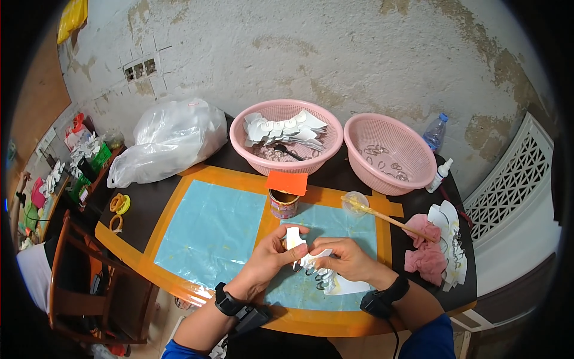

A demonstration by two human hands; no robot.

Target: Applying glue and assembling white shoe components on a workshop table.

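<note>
Just in front of the tin, my left hand (276,254) is closed on a white cut piece (294,238) between thumb and fingers. Close beside it, my right hand (350,258) pinches the edge of another white piece (318,257); the two hands almost meet. Beneath them on the blue sheet (209,221) lies a row of overlapping white pieces (347,286) with dark metal rings (318,277) along it. Fingers partly hide where the pieces touch. A tin (283,205) stands beyond my hands with an orange card (286,182) on its top.
Two pink baskets (287,167) stand at the back, with white pieces and rings in them. A wooden-handled brush (391,220) leans on a small clear cup (355,203). Pink cloth (424,260), a bottle (436,131), a plastic bag (173,140) and tape rolls (119,203) surround the work area.
</note>
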